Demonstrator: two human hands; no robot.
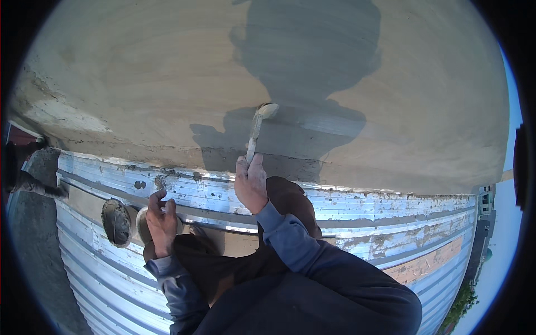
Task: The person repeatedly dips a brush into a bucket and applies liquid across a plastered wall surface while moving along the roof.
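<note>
Your right hand [251, 183] is closed around one smeared tool [254, 133], its head just ahead, at the wall [156, 84]; contact is unclear. Your left hand [161, 224], half-curled, seems empty, with one crusted bucket [105, 215] to its left. Ahead, most of the wall looks smoothed; one rough patch [70, 115], beyond your left hand, seems unfinished.

Free wall [424, 111] ahead, bucket [105, 218] at left

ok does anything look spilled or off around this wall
Yes: dark clumps dot the silvery ribbed sheeting below the grey-brown plastered wall, looking like dropped mortar. A rough, pale patch at the wall's left also breaks its mostly smooth surface.
</note>
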